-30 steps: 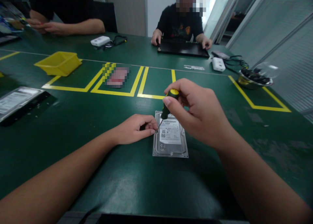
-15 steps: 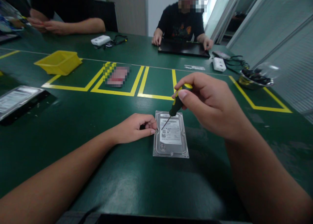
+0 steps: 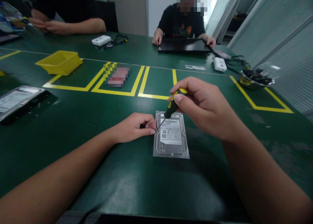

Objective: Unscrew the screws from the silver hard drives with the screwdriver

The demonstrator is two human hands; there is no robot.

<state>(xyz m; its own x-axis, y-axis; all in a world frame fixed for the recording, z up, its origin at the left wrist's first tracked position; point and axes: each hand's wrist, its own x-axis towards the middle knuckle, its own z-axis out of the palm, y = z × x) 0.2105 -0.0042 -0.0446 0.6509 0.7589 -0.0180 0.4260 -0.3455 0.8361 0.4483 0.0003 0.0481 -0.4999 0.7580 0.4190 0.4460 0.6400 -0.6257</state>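
A silver hard drive (image 3: 172, 149) lies flat on the green table, its white label facing up. My right hand (image 3: 204, 109) is wrapped round the black-and-yellow handle of a screwdriver (image 3: 171, 106), which slants down to the left over the drive. Its tip is at the drive's left edge, close to my left thumb. Curled against that same edge is my left hand (image 3: 135, 127), thumb and fingers closed on the side of the drive. The fingertips are partly hidden.
A second hard drive (image 3: 18, 100) rests at the left, with small bits beside it. Beyond are a yellow bin (image 3: 60, 63), yellow tape outlines and a bowl of dark parts (image 3: 256, 78). Across the table one person holds a black panel (image 3: 184, 46); another sits at the far left.
My right hand has moved left and slightly down, bringing the screwdriver tip from over the label to the drive's left edge. My left hand has barely moved. The black panel across the table has tilted.
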